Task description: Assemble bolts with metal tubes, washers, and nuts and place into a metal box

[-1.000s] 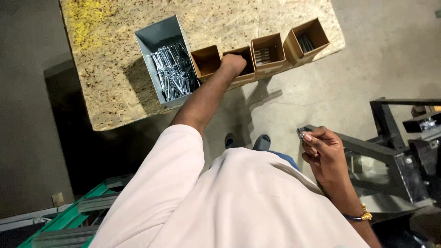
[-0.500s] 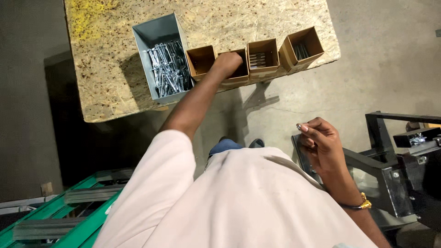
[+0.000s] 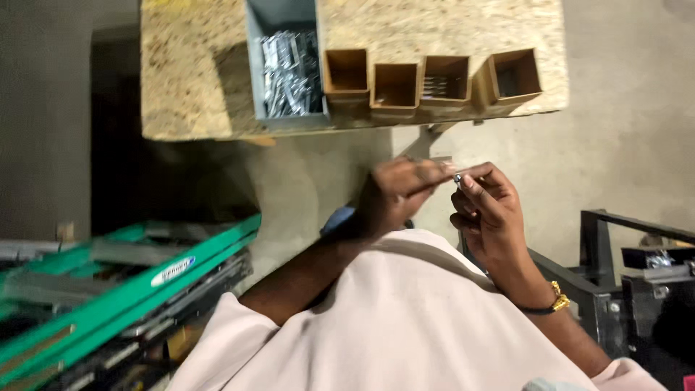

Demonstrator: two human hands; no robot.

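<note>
**Both hands meet over a small metal part in front of the chest**

I am looking straight down over the person's pale shirt. The left hand (image 3: 394,199) and the right hand (image 3: 489,210) have their fingertips touching, and between them sits a small shiny metal piece (image 3: 457,177). The right thumb and forefinger pinch it; the other right fingers curl loosely inward below it. The left fingertips are bunched and pressed against the same piece from the other side, but motion blur keeps me from telling whether they truly grip it. A gold bracelet (image 3: 557,297) circles the right wrist.

Well beyond the fingertips, a chipboard table (image 3: 188,80) holds a grey metal bin (image 3: 253,65) filled with silvery metal parts (image 3: 289,72). Just beside the bin, four small open cardboard boxes (image 3: 395,87) stand in a row along the table's near edge. Two of them show small dark items inside; too small to identify.

Out past the left elbow lies a green metal frame (image 3: 145,282). Beyond the right wrist stands a black steel frame (image 3: 615,246).
</note>
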